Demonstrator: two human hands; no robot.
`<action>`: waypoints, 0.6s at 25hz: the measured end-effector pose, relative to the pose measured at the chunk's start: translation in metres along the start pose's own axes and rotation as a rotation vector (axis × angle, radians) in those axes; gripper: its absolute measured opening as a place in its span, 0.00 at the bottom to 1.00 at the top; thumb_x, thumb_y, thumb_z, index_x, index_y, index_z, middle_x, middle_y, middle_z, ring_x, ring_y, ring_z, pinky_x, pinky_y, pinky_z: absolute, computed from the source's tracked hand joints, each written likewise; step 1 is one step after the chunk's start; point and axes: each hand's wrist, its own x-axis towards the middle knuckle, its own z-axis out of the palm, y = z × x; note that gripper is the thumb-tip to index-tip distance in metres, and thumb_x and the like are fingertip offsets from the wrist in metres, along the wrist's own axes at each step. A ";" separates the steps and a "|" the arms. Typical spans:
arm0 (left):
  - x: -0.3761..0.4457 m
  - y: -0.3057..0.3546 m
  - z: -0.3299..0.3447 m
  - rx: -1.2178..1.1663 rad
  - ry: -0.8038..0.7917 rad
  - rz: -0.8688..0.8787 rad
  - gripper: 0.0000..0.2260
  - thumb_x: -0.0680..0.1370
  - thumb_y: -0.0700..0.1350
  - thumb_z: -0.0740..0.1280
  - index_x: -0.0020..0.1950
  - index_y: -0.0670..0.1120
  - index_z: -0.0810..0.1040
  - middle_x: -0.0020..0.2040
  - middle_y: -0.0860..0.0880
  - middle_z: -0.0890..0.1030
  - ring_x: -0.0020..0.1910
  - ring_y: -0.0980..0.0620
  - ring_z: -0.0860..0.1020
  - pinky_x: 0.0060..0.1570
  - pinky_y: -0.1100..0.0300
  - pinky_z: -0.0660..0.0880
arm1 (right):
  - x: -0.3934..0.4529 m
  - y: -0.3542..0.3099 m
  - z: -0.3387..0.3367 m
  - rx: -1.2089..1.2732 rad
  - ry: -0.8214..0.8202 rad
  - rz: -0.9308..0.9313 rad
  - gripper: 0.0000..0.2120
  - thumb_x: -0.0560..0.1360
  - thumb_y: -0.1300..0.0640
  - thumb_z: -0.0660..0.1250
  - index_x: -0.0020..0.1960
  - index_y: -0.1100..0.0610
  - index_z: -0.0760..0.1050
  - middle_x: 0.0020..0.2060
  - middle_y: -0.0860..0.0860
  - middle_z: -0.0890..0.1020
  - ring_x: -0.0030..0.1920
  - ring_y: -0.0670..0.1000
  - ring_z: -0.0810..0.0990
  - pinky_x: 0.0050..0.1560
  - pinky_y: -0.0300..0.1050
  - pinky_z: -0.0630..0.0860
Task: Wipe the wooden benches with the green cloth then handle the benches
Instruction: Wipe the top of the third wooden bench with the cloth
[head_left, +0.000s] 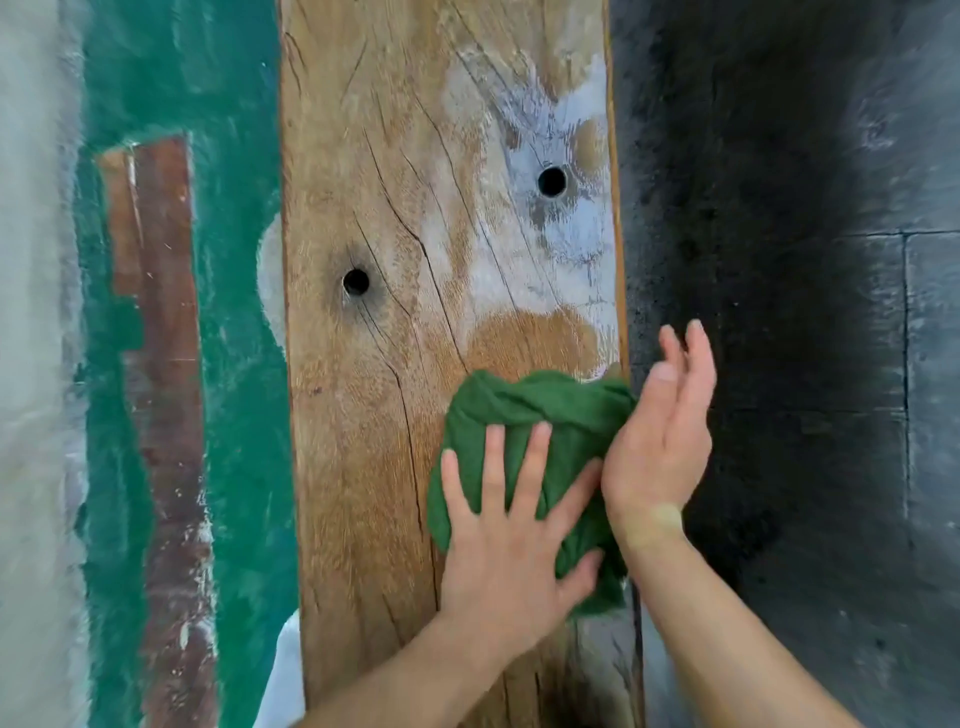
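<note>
A long wooden bench plank (374, 208) runs up the middle of the head view, cracked, with two round holes and a patch of white dust at its upper right. A bunched green cloth (545, 415) lies on the plank near its right edge. My left hand (509, 530) presses flat on the cloth, fingers spread. My right hand (660, 436) stands on edge along the plank's right side, palm toward the cloth, fingers straight and apart, touching the cloth's right side.
To the left, a green painted floor (234, 364) holds a narrow brown wooden strip (161, 364). Dark grey, sooty tiled floor (779, 312) lies to the right of the plank. A pale wall or surface (31, 364) borders the far left.
</note>
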 end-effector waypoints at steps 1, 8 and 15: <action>-0.036 0.012 0.012 -0.004 -0.035 0.036 0.36 0.74 0.71 0.57 0.81 0.64 0.55 0.84 0.42 0.50 0.81 0.31 0.48 0.71 0.23 0.47 | 0.019 -0.016 0.013 -0.055 -0.015 -0.073 0.30 0.78 0.40 0.51 0.79 0.46 0.61 0.72 0.36 0.70 0.73 0.43 0.69 0.73 0.47 0.66; -0.055 0.004 0.020 -0.140 -0.120 -0.161 0.32 0.75 0.74 0.55 0.79 0.67 0.61 0.82 0.44 0.60 0.74 0.33 0.64 0.69 0.26 0.58 | 0.088 -0.041 0.080 -0.763 -0.173 -0.519 0.26 0.84 0.48 0.49 0.81 0.48 0.54 0.82 0.46 0.53 0.82 0.53 0.49 0.77 0.58 0.56; 0.154 -0.158 -0.070 -0.036 0.242 -0.124 0.20 0.82 0.62 0.59 0.73 0.57 0.70 0.69 0.42 0.72 0.56 0.37 0.72 0.51 0.42 0.75 | 0.086 -0.043 0.085 -0.771 -0.140 -0.488 0.25 0.82 0.50 0.51 0.79 0.46 0.57 0.81 0.45 0.56 0.81 0.53 0.51 0.73 0.56 0.62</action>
